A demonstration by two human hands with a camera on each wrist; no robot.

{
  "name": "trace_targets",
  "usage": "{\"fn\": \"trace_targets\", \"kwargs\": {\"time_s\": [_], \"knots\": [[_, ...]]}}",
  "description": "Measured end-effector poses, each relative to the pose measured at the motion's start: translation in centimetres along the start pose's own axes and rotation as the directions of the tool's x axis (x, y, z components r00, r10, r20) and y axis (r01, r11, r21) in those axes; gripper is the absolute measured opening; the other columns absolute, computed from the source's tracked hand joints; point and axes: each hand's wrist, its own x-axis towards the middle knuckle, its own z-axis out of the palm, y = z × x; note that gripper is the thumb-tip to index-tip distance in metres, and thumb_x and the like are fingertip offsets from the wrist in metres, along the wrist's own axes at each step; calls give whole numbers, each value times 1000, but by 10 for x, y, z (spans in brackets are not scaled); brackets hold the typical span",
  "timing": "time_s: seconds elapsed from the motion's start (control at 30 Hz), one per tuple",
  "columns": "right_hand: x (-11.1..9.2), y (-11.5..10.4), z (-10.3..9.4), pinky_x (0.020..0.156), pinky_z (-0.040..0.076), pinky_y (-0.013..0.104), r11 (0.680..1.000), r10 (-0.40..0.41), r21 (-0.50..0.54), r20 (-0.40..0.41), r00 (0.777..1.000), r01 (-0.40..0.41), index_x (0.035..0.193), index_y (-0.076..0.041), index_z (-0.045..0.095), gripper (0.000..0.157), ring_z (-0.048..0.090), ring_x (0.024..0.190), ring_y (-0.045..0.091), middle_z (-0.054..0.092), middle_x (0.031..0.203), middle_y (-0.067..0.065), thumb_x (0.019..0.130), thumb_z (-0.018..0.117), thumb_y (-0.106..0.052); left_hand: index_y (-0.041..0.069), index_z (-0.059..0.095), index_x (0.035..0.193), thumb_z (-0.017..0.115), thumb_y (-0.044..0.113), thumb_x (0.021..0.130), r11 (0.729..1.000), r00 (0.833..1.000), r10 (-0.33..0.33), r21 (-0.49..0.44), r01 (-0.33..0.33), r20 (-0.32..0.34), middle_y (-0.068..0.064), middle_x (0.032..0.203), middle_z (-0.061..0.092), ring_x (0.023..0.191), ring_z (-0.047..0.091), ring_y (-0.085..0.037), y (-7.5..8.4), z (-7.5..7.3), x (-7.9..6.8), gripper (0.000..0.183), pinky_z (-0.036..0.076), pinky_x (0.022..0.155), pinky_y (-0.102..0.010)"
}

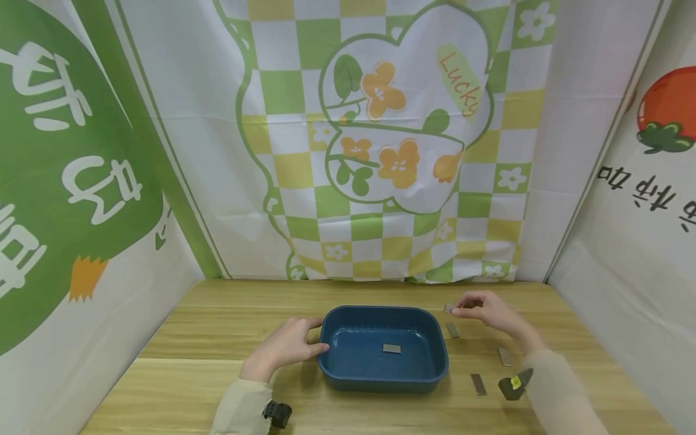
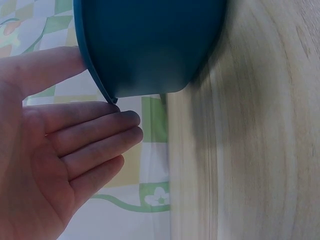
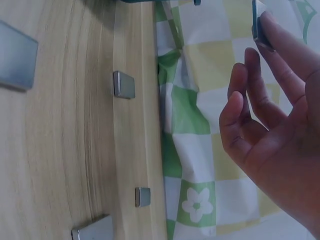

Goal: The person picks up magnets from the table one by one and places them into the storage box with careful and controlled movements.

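Right of the basin, a metal plate projects from the right hand, pinched by thumb and forefinger; the left hand, fingers straight, touches the basin's left rim.

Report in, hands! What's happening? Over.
Right hand pinches grey block. Left hand touches blue box. Another block inside box. Only box's rim looks in the way.

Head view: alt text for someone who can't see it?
A person's right hand pinches a small grey block beside a dark blue tray holding another block, while the left hand touches the tray's left end. More blocks lie on the wooden table.
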Motion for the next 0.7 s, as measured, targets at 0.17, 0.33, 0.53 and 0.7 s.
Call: {"fn": "trace_targets", "kwargs": {"time_s": [0.17,0.33,0.53,0.7], "knots": [[2,-3,2,72,49,26,999,-39,-5,30,999,39,95,-14,70,19,59,82,11,68,92,1,87,68,-30,-2,56,129,70,33,85,1000,1000,1,-1,-1,-2,-17,128,60,117,57,-36,1,-1,0,57,48,96,-50],[5,-7,5,73,49,25,998,-64,-19,51,997,66,95,-14,71,18,60,85,11,69,94,1,87,68,-30,-2,56,129,70,32,85,1000,1000,-1,-2,1,-3,-18,128,60,116,58,-36,2,-1,-1,57,48,96,-50],[9,-11,7,74,49,24,998,-60,-7,80,995,61,93,-15,72,17,60,85,11,69,94,0,86,69,-30,-2,56,128,71,30,85,1000,1000,5,-6,-5,-7,-20,127,59,116,58,-37,1,0,0,57,48,96,-51],[12,-15,11,75,50,25,998,-66,-2,102,993,66,94,-14,71,17,61,88,13,69,95,3,87,69,-29,-3,56,129,71,30,85,1000,1000,2,-10,-2,-3,-20,128,59,116,58,-37,1,-1,0,57,48,96,-51]]}}
